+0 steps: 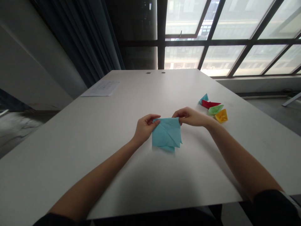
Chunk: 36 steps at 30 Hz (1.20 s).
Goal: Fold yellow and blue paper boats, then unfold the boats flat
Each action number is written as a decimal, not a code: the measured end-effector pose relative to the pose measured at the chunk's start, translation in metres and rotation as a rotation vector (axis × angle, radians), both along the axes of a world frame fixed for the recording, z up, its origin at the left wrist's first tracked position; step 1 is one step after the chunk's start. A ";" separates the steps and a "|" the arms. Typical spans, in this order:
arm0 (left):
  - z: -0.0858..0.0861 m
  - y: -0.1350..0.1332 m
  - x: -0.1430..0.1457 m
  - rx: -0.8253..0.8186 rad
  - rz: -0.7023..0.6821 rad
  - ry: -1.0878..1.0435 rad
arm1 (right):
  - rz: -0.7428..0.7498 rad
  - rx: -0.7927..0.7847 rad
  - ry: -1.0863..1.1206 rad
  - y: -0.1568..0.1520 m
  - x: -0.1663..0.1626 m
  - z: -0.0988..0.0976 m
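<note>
A light blue sheet of folded paper (166, 133) is held up between my two hands, over the middle of the white table. Crease lines run across its face, and a second layer shows below its lower edge. My left hand (147, 126) pinches the upper left corner, thumb in front. At the upper right corner my right hand (188, 116) grips the paper, its fingertips partly hidden behind it.
Right of my right hand lie small folded paper pieces: a blue one (204, 98), a red one (210, 104), a green one (215, 109) and a yellow one (221, 116). Printed sheets (102, 88) lie at the far left of the table (113, 125). Windows stand behind.
</note>
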<state>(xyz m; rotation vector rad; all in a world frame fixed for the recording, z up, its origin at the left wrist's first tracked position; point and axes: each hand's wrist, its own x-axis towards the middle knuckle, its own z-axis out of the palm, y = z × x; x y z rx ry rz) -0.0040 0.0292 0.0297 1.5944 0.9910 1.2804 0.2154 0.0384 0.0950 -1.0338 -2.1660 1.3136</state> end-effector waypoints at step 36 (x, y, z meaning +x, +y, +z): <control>0.014 -0.001 -0.006 -0.497 -0.202 -0.391 | -0.379 0.076 0.220 -0.005 -0.004 0.002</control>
